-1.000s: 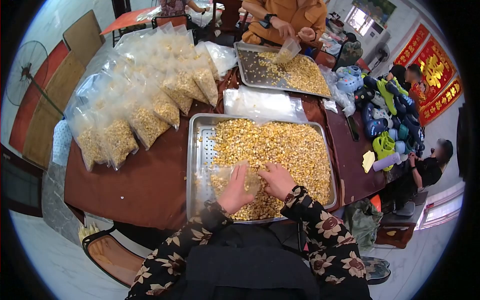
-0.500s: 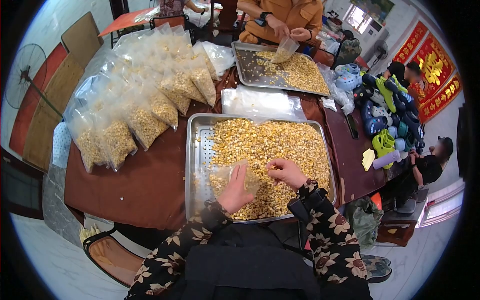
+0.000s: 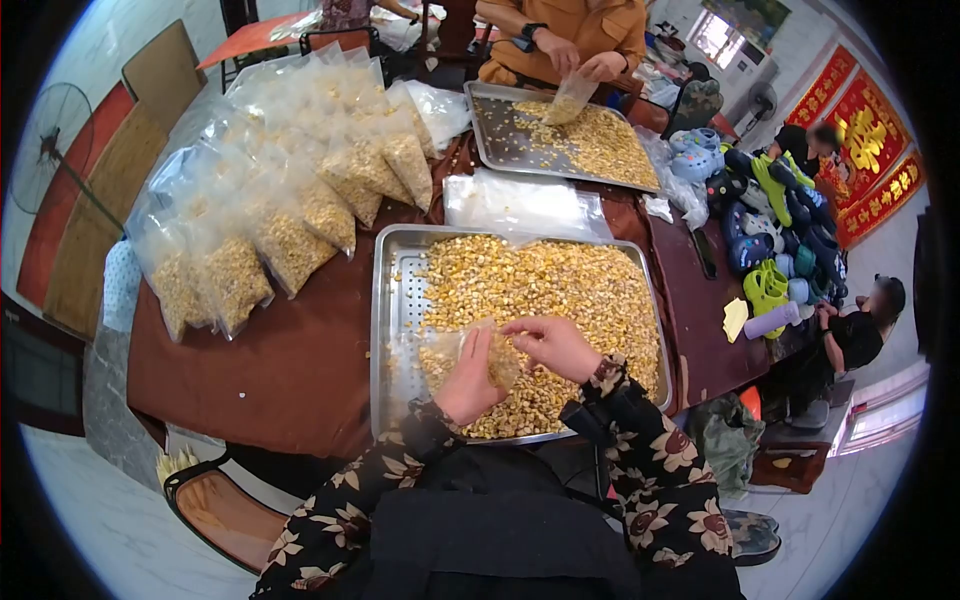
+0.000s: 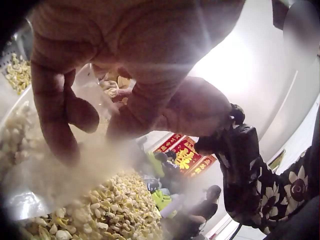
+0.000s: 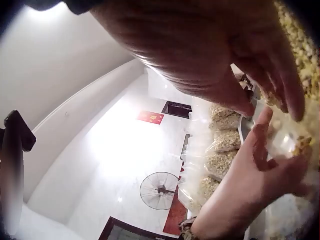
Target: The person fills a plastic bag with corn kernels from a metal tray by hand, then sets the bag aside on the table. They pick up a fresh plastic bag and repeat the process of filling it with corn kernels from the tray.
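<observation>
My left hand [image 3: 470, 385] holds a clear plastic bag [image 3: 437, 362] partly filled with corn kernels, low over the left part of a metal tray. Its fingers lie along the bag's near side, and the thumb is on the right. Loose yellow corn kernels [image 3: 580, 285] cover most of the tray [image 3: 408, 290], whose perforated bottom shows at the left. My right hand [image 3: 560, 348] is at the bag's mouth, fingers bent toward the left hand. In the right wrist view a few kernels [image 5: 271, 98] show between its fingers and thumb.
Many filled clear bags [image 3: 290, 245] stand on the table's left. Flat empty bags [image 3: 525, 208] lie behind the tray. Across the table, a person [image 3: 565, 45] holds a bag over a second tray [image 3: 500, 140]. Clogs [image 3: 765, 285], a phone [image 3: 705, 255] and a purple bottle [image 3: 772, 320] are on the right.
My right hand first moved back right from the bag, over the kernels, with fingers drawn together. It has since returned left to the bag's mouth. The left hand and bag have stayed in place.
</observation>
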A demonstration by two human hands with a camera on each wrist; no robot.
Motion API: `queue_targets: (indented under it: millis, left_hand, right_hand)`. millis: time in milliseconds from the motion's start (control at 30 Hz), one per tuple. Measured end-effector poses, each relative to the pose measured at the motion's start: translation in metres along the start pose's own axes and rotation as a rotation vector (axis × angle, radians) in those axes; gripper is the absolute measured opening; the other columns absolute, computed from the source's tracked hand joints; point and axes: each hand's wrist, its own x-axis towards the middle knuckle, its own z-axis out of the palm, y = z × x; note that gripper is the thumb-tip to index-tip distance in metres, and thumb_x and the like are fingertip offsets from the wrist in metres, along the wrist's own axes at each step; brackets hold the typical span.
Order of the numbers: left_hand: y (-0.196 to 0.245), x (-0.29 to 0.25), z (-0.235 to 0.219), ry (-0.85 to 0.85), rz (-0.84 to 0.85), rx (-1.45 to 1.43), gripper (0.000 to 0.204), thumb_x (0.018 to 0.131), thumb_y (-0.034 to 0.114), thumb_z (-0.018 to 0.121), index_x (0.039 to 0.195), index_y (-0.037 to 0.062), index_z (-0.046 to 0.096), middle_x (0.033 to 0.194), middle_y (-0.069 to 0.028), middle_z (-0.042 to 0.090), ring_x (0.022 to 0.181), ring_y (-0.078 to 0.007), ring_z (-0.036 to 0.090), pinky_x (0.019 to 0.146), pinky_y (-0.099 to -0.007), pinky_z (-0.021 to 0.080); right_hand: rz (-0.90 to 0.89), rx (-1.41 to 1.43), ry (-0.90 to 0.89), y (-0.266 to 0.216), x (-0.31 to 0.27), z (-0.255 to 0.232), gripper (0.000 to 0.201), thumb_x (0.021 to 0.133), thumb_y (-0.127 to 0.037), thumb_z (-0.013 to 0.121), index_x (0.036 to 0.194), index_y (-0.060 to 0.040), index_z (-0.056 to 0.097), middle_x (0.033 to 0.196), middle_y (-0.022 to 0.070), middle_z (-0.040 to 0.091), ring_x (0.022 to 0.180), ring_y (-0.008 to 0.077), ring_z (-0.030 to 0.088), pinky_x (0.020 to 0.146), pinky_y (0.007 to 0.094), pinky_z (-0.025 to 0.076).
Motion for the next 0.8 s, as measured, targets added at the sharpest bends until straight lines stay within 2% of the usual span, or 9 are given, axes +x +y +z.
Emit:
queue_targets:
  millis: [33, 100, 133, 300, 367, 467, 567, 633, 800]
  left_hand:
    - [0.000, -0.001, 0.000, 0.002, 0.007, 0.031, 0.091, 0.070, 0.013, 0.068, 0.141, -0.0051, 0.013, 0.142, -0.0318, 0.018, 0.135, -0.0431, 0.020, 0.106, -0.0409, 0.031]
    - [-0.001, -0.002, 0.000, 0.003, 0.019, 0.066, 0.091, 0.070, 0.013, 0.067, 0.141, -0.0048, 0.013, 0.142, -0.0319, 0.018, 0.134, -0.0432, 0.021, 0.106, -0.0410, 0.032]
    - [-0.003, -0.002, 0.001, 0.017, 0.044, 0.075, 0.091, 0.070, 0.013, 0.067, 0.141, -0.0042, 0.013, 0.142, -0.0321, 0.018, 0.134, -0.0437, 0.021, 0.105, -0.0410, 0.032]
    - [0.001, -0.002, -0.003, 0.021, 0.036, 0.001, 0.088, 0.068, 0.013, 0.066, 0.139, -0.0071, 0.018, 0.141, -0.0274, 0.025, 0.135, -0.0374, 0.024, 0.111, -0.0355, 0.024]
    - [-0.001, -0.003, -0.001, 0.039, 0.027, 0.008, 0.088, 0.068, 0.013, 0.066, 0.139, -0.0076, 0.018, 0.141, -0.0270, 0.026, 0.135, -0.0370, 0.024, 0.111, -0.0355, 0.024]
    - [-0.008, -0.003, 0.000, 0.044, 0.052, 0.053, 0.089, 0.070, 0.014, 0.066, 0.140, -0.0058, 0.015, 0.142, -0.0336, 0.017, 0.131, -0.0454, 0.025, 0.104, -0.0412, 0.033]
    - [-0.010, -0.002, 0.002, 0.066, 0.075, 0.065, 0.089, 0.070, 0.014, 0.066, 0.140, -0.0062, 0.015, 0.142, -0.0337, 0.018, 0.131, -0.0450, 0.026, 0.105, -0.0407, 0.032]
    - [-0.010, -0.001, 0.003, 0.057, 0.067, 0.075, 0.090, 0.070, 0.015, 0.066, 0.140, -0.0062, 0.015, 0.142, -0.0336, 0.017, 0.131, -0.0451, 0.026, 0.105, -0.0404, 0.032]
    - [-0.005, -0.002, 0.004, 0.028, 0.055, 0.108, 0.090, 0.071, 0.016, 0.066, 0.141, -0.0058, 0.014, 0.143, -0.0331, 0.016, 0.132, -0.0449, 0.025, 0.105, -0.0401, 0.032]
  right_hand:
    - [0.000, 0.001, 0.005, 0.006, 0.004, 0.000, 0.027, 0.084, -0.010, 0.057, 0.109, -0.0022, 0.063, 0.092, 0.0128, 0.065, 0.077, 0.0189, 0.064, 0.070, 0.0328, 0.053]
    - [-0.376, -0.395, 0.220, 0.024, 0.019, 0.002, 0.027, 0.078, -0.006, 0.057, 0.103, -0.0031, 0.065, 0.095, 0.0145, 0.065, 0.087, 0.0264, 0.063, 0.080, 0.0393, 0.049]
    - [-0.348, -0.505, 0.162, 0.032, 0.027, 0.003, 0.033, 0.073, -0.005, 0.057, 0.105, -0.0056, 0.064, 0.111, 0.0146, 0.061, 0.103, 0.0316, 0.055, 0.092, 0.0416, 0.043]
    - [-0.433, -0.803, -0.005, 0.056, 0.049, 0.013, 0.048, 0.071, -0.007, 0.060, 0.118, -0.0115, 0.058, 0.134, 0.0123, 0.045, 0.118, 0.0343, 0.043, 0.100, 0.0407, 0.037]
    - [-0.567, -0.873, 0.012, 0.059, 0.050, 0.012, 0.046, 0.069, -0.009, 0.063, 0.115, -0.0112, 0.060, 0.129, 0.0122, 0.048, 0.115, 0.0322, 0.045, 0.096, 0.0407, 0.040]
    - [-0.498, -1.005, -0.110, 0.053, 0.037, 0.007, 0.041, 0.069, -0.013, 0.066, 0.110, -0.0109, 0.061, 0.121, 0.0102, 0.051, 0.110, 0.0293, 0.048, 0.091, 0.0410, 0.042]
    - [-0.486, -0.945, -0.107, 0.054, 0.015, 0.007, 0.038, 0.067, -0.017, 0.070, 0.104, -0.0105, 0.062, 0.111, 0.0083, 0.053, 0.104, 0.0274, 0.049, 0.085, 0.0413, 0.044]
    - [-0.587, -0.947, 0.003, 0.060, 0.004, 0.007, 0.029, 0.070, -0.015, 0.067, 0.098, -0.0100, 0.061, 0.101, 0.0077, 0.054, 0.098, 0.0275, 0.052, 0.081, 0.0393, 0.045]
    - [-0.383, -0.723, 0.172, 0.086, -0.004, 0.005, 0.014, 0.076, -0.004, 0.054, 0.089, -0.0088, 0.058, 0.088, 0.0094, 0.053, 0.088, 0.0296, 0.055, 0.070, 0.0413, 0.046]
